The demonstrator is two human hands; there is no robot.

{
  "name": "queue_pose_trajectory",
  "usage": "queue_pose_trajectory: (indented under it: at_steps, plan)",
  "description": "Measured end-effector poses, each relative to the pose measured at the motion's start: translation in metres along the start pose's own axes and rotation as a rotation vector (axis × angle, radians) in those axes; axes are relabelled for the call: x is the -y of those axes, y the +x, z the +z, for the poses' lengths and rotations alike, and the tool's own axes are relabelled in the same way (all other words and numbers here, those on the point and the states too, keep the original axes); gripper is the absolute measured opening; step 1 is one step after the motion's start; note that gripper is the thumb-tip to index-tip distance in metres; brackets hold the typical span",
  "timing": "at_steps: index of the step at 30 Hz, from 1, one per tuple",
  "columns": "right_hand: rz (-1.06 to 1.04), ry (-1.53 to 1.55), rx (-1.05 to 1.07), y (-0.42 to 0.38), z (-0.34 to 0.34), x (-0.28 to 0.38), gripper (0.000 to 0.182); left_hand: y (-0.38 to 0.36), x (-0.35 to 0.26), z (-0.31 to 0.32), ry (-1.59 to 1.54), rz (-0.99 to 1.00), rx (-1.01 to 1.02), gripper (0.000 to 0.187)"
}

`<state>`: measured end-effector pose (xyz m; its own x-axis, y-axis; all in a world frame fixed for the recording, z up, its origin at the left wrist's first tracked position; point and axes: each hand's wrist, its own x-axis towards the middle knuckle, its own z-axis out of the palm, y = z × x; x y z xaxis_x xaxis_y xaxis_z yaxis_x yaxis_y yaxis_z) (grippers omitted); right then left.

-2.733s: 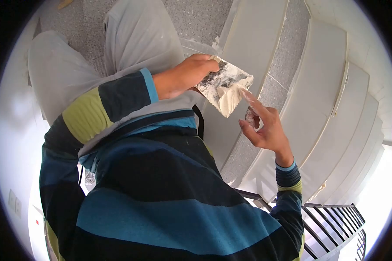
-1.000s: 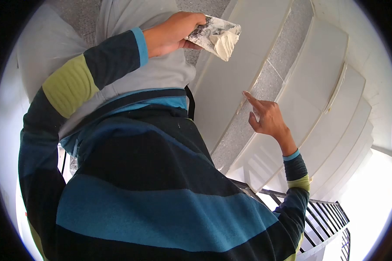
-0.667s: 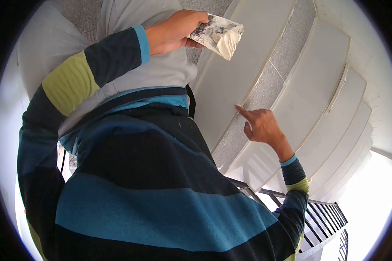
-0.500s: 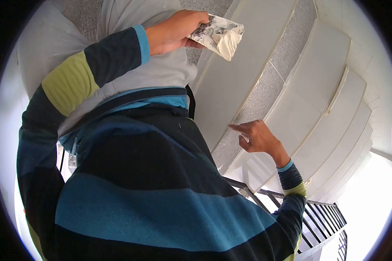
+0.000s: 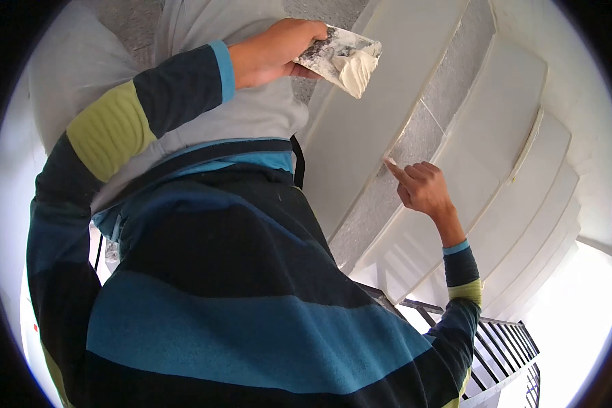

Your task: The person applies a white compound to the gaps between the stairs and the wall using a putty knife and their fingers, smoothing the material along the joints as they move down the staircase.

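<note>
My left hand [image 5: 285, 49] is closed on one side of a flat, stained plate [image 5: 323, 56], thumb on top and fingers underneath. A thick mound of creamy white putty [image 5: 358, 70] sits on the plate's far corner. My right hand [image 5: 421, 188] has its index finger stretched out and the other fingers curled in, with no tool in it. White paste shows on that fingertip, which is right at the edge of a speckled grey stair tread [image 5: 415, 146], where it meets the white riser [image 5: 367, 122].
More white stair steps [image 5: 503, 109] rise to the right, with a pale bead along one edge. A black metal railing [image 5: 503, 340] runs at the lower right. A white wall [image 5: 578, 75] borders the stairs. My legs in grey trousers [image 5: 217, 109] are at upper left.
My right hand has moved up along the tread, away from my body, and its index fingertip now meets the tread's edge. The left hand and plate have barely moved.
</note>
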<state>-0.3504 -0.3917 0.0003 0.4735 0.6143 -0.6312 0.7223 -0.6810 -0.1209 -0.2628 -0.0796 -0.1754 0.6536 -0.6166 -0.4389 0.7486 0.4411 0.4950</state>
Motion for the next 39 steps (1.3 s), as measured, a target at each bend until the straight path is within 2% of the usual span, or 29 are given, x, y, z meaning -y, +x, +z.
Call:
queue_pose_trajectory:
  at_steps: [1, 2, 8, 10, 13, 20, 23, 29, 32, 34, 35, 37, 39]
  plan:
    - [-0.093, -0.037, -0.073, -0.001, -0.003, 0.001, 0.074, 0.000, 0.000, 0.000, 0.001, -0.010, -0.016, 0.032]
    - [-0.089, -0.036, -0.071, -0.001, -0.005, 0.001, 0.074, 0.001, 0.000, 0.001, 0.002, -0.020, -0.029, 0.032]
    - [0.132, 0.203, -0.117, 0.027, -0.024, 0.009, 0.067, -0.001, 0.000, 0.003, 0.008, -0.001, -0.014, 0.031]
    - [0.184, 0.165, 0.013, 0.032, -0.026, 0.008, 0.066, 0.000, 0.000, 0.001, 0.003, -0.006, -0.011, 0.032]
    - [0.154, 0.120, 0.066, 0.032, -0.025, 0.009, 0.066, 0.002, 0.001, -0.001, 0.002, -0.012, -0.002, 0.032]
    - [0.110, 0.211, 0.095, 0.020, -0.016, 0.029, 0.062, 0.002, 0.001, 0.001, 0.008, 0.003, -0.010, 0.031]
    - [0.141, 0.292, 0.172, 0.010, -0.010, 0.044, 0.061, -0.003, 0.002, 0.004, -0.097, -0.095, -0.018, 0.029]
    - [0.084, 0.604, 0.201, -0.002, -0.003, 0.063, 0.060, 0.003, 0.006, 0.000, -0.112, -0.110, 0.005, 0.030]
    - [0.135, 0.513, 0.232, 0.000, -0.004, 0.067, 0.056, 0.004, 0.007, -0.001, -0.143, -0.113, 0.018, 0.031]
    - [0.108, 0.222, 0.186, -0.002, 0.008, 0.068, 0.057, 0.004, 0.007, -0.002, -0.142, -0.120, 0.018, 0.030]
    - [0.110, 0.224, 0.185, -0.006, 0.014, 0.067, 0.057, 0.004, 0.007, -0.002, -0.144, -0.127, 0.017, 0.030]
    - [-0.015, 0.015, 0.061, -0.019, 0.025, 0.062, 0.061, 0.002, 0.005, -0.001, -0.120, -0.114, 0.022, 0.030]
    - [-0.052, 0.018, -0.004, -0.031, 0.031, 0.055, 0.064, 0.001, 0.005, -0.003, -0.098, -0.103, 0.023, 0.030]
